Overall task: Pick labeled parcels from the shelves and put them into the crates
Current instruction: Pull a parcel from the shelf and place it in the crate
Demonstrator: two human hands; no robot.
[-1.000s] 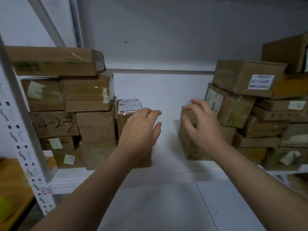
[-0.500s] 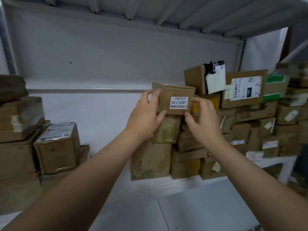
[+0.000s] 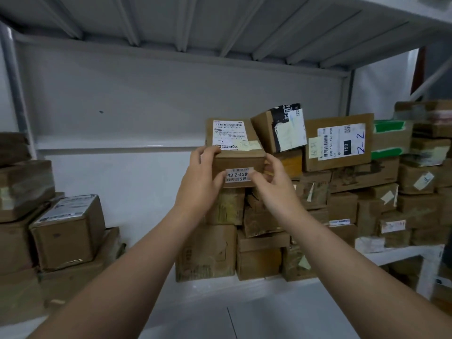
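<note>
1. Gripping a small brown cardboard parcel [image 3: 238,152] at frame centre, the left hand [image 3: 200,178] curls round its left edge while the right hand [image 3: 275,185] clasps its right side.
2. A white printed shipping label [image 3: 228,134] covers the parcel's flat top, and a smaller sticker [image 3: 237,174] reading "43-2-420" sits on its front face.
3. Behind, at right, scuffed, taped cartons [image 3: 342,206] are stacked on a white metal shelf [image 3: 281,311].
4. At lower left, a glossy film-wrapped box [image 3: 68,231] sits among more cartons.
</note>
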